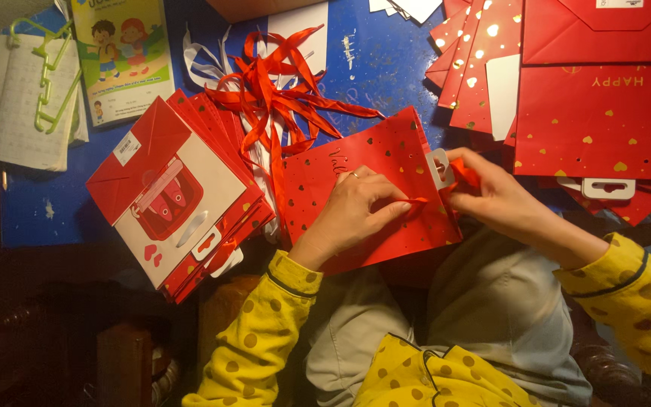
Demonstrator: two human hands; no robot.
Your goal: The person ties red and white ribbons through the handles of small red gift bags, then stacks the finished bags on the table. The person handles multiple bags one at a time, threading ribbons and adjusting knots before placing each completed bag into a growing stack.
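Threading red ribbon (416, 200) through the hole by the white tab (440, 167) of the red bag (363, 188) lying on the lap; keeping the bag flat, feeding the end straight. Left hand (352, 209) pressing the bag, fingertips nearly closed, pinching ribbon. Right hand (491, 192) curling shut on ribbon at the tab. Beyond: bag stack (167, 196), loose ribbons (273, 94), blue table (386, 60).
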